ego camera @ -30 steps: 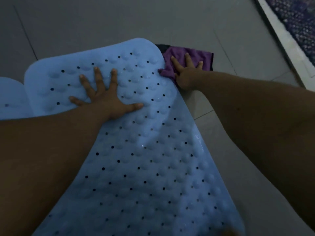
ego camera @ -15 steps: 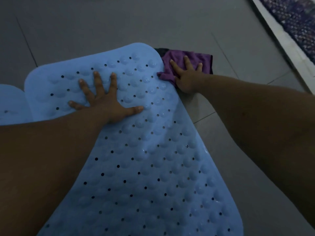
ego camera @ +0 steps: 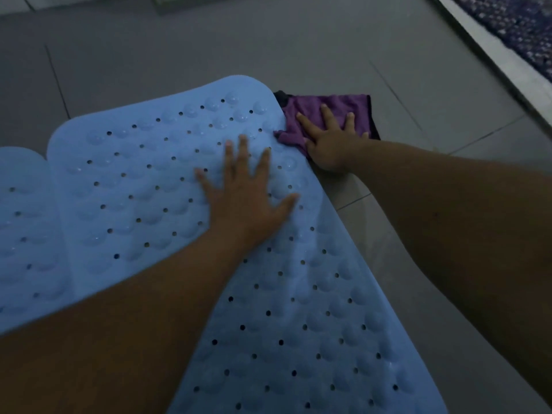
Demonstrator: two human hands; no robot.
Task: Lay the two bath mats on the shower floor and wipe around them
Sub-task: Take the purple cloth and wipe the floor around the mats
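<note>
near mat: light blue rubber bath mat (ego camera: 143,180) with drain holes and raised bumps, lying flat on the grey tiled floor (ego camera: 209,46), running from top centre down to the bottom right of the head view
second mat: same blue type (ego camera: 21,234), at the left edge, just beside the near mat, rounded corners side by side; cannot tell if the edges touch or overlap
left hand: (ego camera: 248,195) flat, palm down, fingers spread, pressed on the near mat close to its far right corner; grips nothing
right hand: (ego camera: 331,138) palm down, fingers spread, pressing on a purple cloth (ego camera: 340,104); flat on it, not closed around it
cloth: bunched on the floor tile just off the near mat's far right corner, its left edge touching the mat edge; a dark layer shows at its far and right rim
floor: dim light, grout lines visible
top right: pale raised curb (ego camera: 507,64) runs diagonally, with a dark speckled purple rug (ego camera: 519,19) beyond it, well apart from the mats
</note>
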